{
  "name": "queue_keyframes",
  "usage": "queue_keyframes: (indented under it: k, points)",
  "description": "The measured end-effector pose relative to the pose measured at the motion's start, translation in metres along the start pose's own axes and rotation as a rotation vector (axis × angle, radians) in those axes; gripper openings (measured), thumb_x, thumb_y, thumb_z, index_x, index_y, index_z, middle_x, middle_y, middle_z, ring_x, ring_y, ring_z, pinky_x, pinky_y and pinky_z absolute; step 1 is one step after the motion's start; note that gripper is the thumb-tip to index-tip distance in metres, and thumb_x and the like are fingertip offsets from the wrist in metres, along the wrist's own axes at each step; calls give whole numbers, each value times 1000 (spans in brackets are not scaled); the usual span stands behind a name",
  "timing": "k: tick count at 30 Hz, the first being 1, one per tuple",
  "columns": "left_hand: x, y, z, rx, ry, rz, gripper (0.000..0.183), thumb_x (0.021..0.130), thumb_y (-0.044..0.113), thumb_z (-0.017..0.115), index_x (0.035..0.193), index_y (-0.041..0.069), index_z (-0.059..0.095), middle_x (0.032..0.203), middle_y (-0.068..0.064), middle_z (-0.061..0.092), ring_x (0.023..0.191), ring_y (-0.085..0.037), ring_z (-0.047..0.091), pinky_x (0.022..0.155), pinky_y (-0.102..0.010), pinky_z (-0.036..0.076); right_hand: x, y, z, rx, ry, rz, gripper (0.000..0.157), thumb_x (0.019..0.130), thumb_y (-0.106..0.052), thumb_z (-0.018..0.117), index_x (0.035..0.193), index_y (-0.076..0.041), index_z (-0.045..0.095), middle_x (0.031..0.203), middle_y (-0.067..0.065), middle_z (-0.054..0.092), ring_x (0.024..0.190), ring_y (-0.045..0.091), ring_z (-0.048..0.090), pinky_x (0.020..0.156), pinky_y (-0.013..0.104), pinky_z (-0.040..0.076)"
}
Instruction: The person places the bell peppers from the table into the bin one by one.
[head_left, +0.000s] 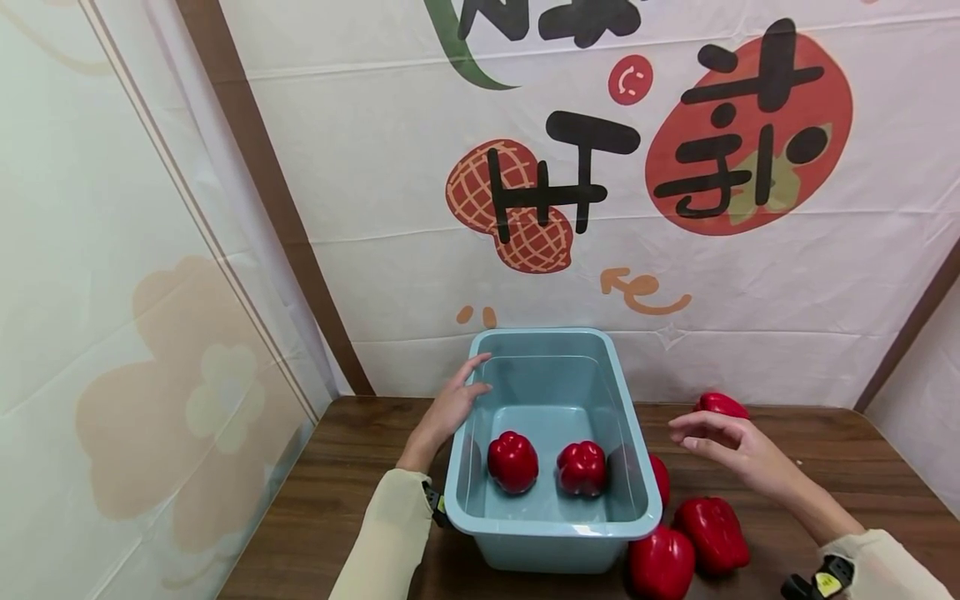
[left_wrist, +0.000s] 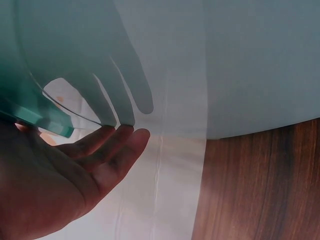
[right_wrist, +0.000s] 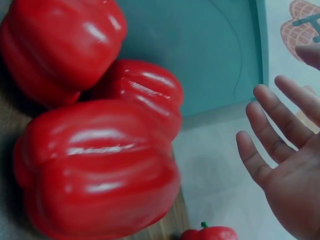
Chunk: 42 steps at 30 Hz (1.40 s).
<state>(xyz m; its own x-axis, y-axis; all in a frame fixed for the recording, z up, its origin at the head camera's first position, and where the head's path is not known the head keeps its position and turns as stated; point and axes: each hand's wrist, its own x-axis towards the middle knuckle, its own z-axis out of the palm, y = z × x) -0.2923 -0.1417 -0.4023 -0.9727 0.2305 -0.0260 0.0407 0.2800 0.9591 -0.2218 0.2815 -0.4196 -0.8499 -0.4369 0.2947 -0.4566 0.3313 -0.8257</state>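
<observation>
Touching the left rim of the blue tub, the left grip had its fingers spread. Inside the tub, two red peppers sat apart, seemingly done. On the desk at its right, three peppers and another pepper farther back probably waited; near this last, the right grip was spread and empty.

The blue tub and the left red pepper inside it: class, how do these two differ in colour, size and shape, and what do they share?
Colour: the blue tub is pale blue; the red pepper is deep red.
Size: the blue tub is far larger; the red pepper sits inside with room around it.
Shape: the blue tub is a rounded-corner rectangle, open on top; the red pepper is bulging and lobed.
Shared: both have shiny surfaces.
</observation>
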Motion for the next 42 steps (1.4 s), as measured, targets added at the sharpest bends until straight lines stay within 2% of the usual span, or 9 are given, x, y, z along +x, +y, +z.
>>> queue_keyframes:
  k: [3, 10, 11, 18, 24, 27, 32, 35, 42]
  points:
    - [0, 0, 0, 1, -4, 5, 54, 101, 23, 42, 153, 27, 33, 161, -14, 23, 133, -41, 41, 103, -63, 40, -4, 4, 1, 9, -17, 35, 29, 97, -7, 58, 125, -5, 63, 112, -2, 69, 99, 14, 68, 81, 27, 57]
    - [-24, 36, -1, 6, -49, -12, 56, 101, 17, 42, 155, 16, 29, 161, -21, 20, 134, -44, 39, 105, -62, 39, -12, 12, 4, 38, -57, 6, 30, 96, -3, 57, 126, -4, 62, 115, -5, 68, 101, 12, 68, 81, 28, 57]
    - [-25, 37, -1, 8, -49, -11, 56, 101, 17, 42, 155, 16, 29, 161, -21, 20, 134, -44, 39, 105, -62, 39, -13, 14, 5, 49, -63, 5, 30, 96, -3, 57, 126, -3, 62, 115, -6, 68, 102, 11, 68, 81, 28, 57]
    - [-25, 37, -1, 5, -48, -12, 56, 101, 17, 41, 155, 16, 29, 161, -21, 21, 133, -44, 40, 104, -61, 40, -22, 26, 6, 133, -118, 9, 31, 97, 0, 55, 127, 2, 59, 118, -6, 68, 105, 10, 67, 83, 26, 56]
    - [-24, 36, -1, -16, -57, -11, 57, 101, 17, 42, 156, 14, 28, 162, -21, 19, 135, -45, 38, 106, -63, 37, -30, 36, 5, 198, -184, 11, 34, 97, 3, 52, 130, 12, 51, 122, -9, 66, 109, 16, 66, 84, 27, 56]
    - [-23, 35, -1, -19, -56, -10, 57, 101, 17, 42, 156, 14, 28, 162, -21, 19, 135, -45, 37, 105, -63, 38, -33, 40, 6, 221, -206, 25, 36, 97, 3, 51, 130, 15, 48, 123, -7, 66, 109, 17, 66, 85, 26, 56]
    - [-23, 34, -2, -14, -55, -10, 56, 101, 17, 42, 156, 15, 28, 161, -21, 20, 134, -44, 39, 104, -61, 41, -37, 44, 7, 201, -218, 39, 36, 97, 2, 52, 131, 14, 49, 121, 3, 67, 107, 17, 66, 84, 26, 56]
    - [-23, 34, -2, -9, -54, -9, 56, 101, 17, 42, 156, 15, 28, 161, -21, 21, 133, -44, 40, 103, -60, 42, -39, 45, 7, 208, -242, 73, 37, 97, 0, 51, 132, 13, 48, 122, 9, 65, 107, 16, 65, 84, 27, 56]
    - [-23, 34, -2, -18, -57, -16, 56, 101, 17, 41, 156, 15, 28, 162, -21, 19, 135, -45, 38, 105, -62, 38, -45, 50, 7, 211, -282, 226, 48, 96, -9, 55, 138, 10, 44, 128, 14, 61, 110, 9, 60, 87, 28, 55]
